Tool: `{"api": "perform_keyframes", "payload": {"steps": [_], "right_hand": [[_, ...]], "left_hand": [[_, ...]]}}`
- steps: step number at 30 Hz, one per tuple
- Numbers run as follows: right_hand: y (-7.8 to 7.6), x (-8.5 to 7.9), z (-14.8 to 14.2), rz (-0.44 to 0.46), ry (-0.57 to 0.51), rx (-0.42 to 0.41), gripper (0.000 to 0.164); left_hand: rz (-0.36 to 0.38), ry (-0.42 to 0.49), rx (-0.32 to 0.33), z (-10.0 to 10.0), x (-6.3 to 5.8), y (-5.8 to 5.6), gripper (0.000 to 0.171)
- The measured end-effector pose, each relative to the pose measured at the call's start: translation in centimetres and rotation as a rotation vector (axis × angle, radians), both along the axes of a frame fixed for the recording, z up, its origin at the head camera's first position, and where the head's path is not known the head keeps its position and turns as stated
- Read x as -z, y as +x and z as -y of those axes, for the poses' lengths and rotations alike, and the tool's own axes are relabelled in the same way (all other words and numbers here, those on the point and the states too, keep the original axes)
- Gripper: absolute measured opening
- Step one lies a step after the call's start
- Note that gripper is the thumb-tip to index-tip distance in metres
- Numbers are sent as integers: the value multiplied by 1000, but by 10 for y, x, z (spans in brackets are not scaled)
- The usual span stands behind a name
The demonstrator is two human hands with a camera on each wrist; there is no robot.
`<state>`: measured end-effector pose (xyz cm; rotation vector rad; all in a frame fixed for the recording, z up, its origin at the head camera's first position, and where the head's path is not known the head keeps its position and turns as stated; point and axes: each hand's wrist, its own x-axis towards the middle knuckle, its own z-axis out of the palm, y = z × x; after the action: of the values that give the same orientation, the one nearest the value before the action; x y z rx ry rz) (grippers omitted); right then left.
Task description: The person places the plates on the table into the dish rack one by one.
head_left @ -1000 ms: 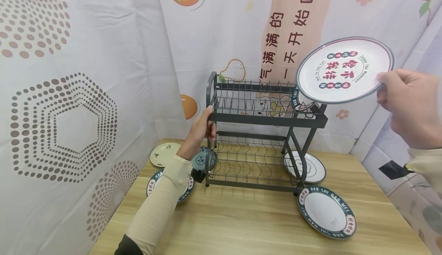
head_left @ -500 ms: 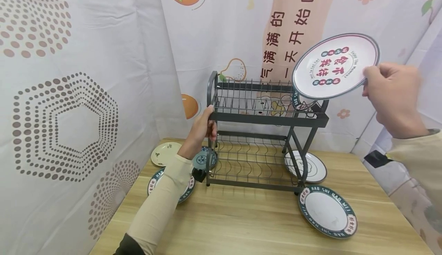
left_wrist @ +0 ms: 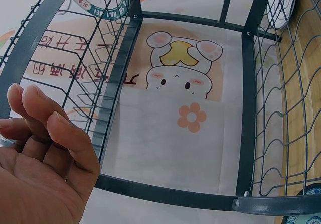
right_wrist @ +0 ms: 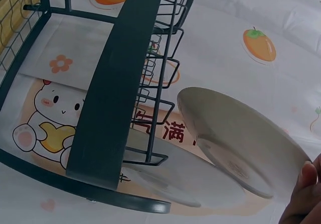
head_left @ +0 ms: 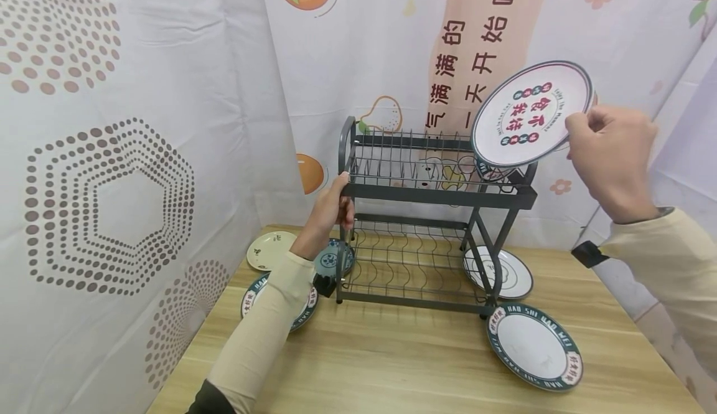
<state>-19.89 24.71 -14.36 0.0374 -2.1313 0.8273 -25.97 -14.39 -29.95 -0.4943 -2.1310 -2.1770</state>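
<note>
A black two-tier dish rack point(head_left: 437, 197) stands in the middle of the table. My left hand point(head_left: 330, 207) grips its upper left front corner; the left wrist view shows that hand's fingers point(left_wrist: 67, 128) curled beside the frame. At the upper right, my right hand point(head_left: 616, 155) pinches the right edge of a white plate with red and green lettering point(head_left: 532, 115). This plate is tilted above the right end of the upper tier, its underside towards the right wrist camera. Behind it, a green-rimmed plate point(head_left: 488, 171) stands in the upper tier, partly hidden.
A green-rimmed plate point(head_left: 534, 347) lies at the rack's front right, with a white plate point(head_left: 512, 274) behind it. On the left lie a cream plate point(head_left: 270, 250), a blue patterned plate point(head_left: 332, 257) and another green-rimmed plate point(head_left: 305, 314), partly covered by the left arm. Printed curtains surround the table.
My right hand has moved left with the lettered plate, bringing it over the rack's right end and tilting it more steeply. The left hand keeps its hold on the rack.
</note>
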Motion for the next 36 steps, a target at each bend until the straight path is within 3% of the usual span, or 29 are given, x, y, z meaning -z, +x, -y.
{"api": "perform_keyframes", "payload": {"steps": [6,18,26,36], "right_hand": [[-14,5,8,-144,101,29,39],[-32,23,20,-288,287,31,38],[-39,29,33,-302,404,44,39],[-52,38,42,-238,415,49,40]], "left_hand": [[-2,0,-1,0,0,0,75],[7,-17,-14,1,-1,1,76],[13,-12,-13,-1,-1,1,75],[9,-10,-13,-1,0,0,74]]}}
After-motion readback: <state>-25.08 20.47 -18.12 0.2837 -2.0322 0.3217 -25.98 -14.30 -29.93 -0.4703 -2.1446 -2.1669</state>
